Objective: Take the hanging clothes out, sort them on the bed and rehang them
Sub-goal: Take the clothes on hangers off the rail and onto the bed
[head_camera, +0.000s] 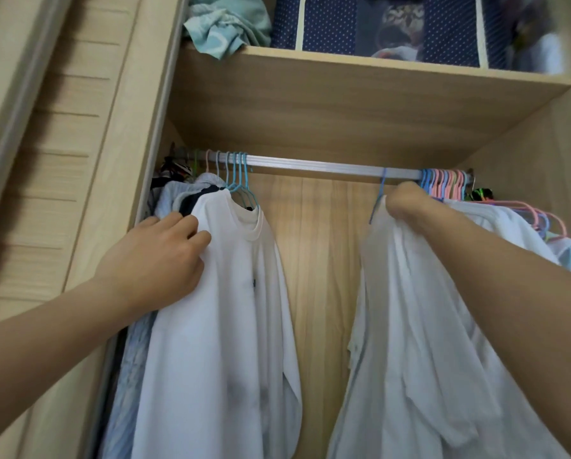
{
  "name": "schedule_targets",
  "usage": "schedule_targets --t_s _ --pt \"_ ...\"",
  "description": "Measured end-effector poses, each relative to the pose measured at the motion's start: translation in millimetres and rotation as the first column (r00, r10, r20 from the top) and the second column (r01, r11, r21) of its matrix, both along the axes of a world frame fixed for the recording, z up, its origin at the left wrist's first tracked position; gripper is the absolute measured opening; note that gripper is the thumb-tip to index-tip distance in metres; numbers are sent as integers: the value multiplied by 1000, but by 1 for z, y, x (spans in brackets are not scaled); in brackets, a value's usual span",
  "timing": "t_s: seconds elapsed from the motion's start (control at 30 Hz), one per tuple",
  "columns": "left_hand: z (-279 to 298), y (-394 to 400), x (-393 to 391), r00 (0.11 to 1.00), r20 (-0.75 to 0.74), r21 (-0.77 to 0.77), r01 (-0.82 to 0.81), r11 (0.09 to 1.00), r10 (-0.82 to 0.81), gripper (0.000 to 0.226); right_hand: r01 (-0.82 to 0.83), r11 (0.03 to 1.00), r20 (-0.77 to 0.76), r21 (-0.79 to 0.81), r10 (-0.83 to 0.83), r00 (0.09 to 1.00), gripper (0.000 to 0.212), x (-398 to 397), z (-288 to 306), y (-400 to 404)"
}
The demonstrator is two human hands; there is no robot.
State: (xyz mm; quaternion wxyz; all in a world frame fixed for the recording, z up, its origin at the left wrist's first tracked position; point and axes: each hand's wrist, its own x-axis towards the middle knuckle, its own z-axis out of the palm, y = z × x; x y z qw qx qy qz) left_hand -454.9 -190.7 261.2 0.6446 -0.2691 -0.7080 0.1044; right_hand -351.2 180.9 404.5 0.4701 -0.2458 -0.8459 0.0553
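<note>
**Two hands on two white shirts at the wardrobe rail**

The right hand (406,202) is closed around the top of a white shirt (420,326) just under the rail (310,164), fingers curled into the cloth at the shoulder. A blue hanger (378,197) runs up from just left of this fist, its hook over the rail. The shirt drops straight down from the grip and spreads wide below the forearm. Just right of the fist, a tight bunch of pink and blue hangers (449,183) crowds the rail's end, with more pale clothes behind the arm.

The left hand (158,256) rests on the shoulder of a second white shirt (218,326), fingers bent and pressing into the cloth at its left edge; whether they pinch the fabric or only push against it I cannot tell. This shirt hangs on a blue hanger (242,187) up and to the right of the fingers. Behind the hand, packed towards the wardrobe's side, hang dark and pale blue clothes (175,193).

Between the two grips the rail is bare, with the wooden back panel (317,260) showing. Above, a shelf (360,94) carries crumpled pale green cloth (224,28) and a dotted navy storage bag (393,24).
</note>
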Motion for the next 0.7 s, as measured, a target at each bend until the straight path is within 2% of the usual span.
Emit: schedule_targets --t_s 0.07,0.1,0.13,0.2,0.27,0.37,0.5,0.57,0.7 --pt "-1 -1 -1 1000 -6 13 1 1000 -1 14 -229 963 -34 -139 227 973 23 -14 -1 -25" --pt "-1 -2 -1 1000 -6 23 3 1000 -2 13 -385 890 -103 -243 371 923 19 -21 -2 -35" --pt "-1 -2 -1 1000 -4 29 7 1000 -7 12 -524 775 -202 -353 484 852 14 -25 -4 -45" --pt "-2 -2 0 1000 6 27 26 999 -26 12 -670 547 -350 -502 580 736 8 -32 -3 -54" --pt "-4 -4 0 998 4 24 58 998 -58 12 -695 423 -417 -582 578 701 16 -42 0 -54" --pt "-5 -7 1 994 1 43 113 993 -113 17 -652 401 -427 -644 519 740 37 -59 8 -45" --pt "-5 -9 -1 991 13 78 133 988 -134 24 -651 513 -443 -559 479 758 32 -71 15 -45" --pt "-6 -8 -2 991 17 86 133 987 -135 24 -714 487 -528 -503 481 700 29 -73 20 -45" --pt "-6 -8 -2 992 25 95 125 988 -128 26 -875 330 -726 -355 492 480 20 -69 20 -59"
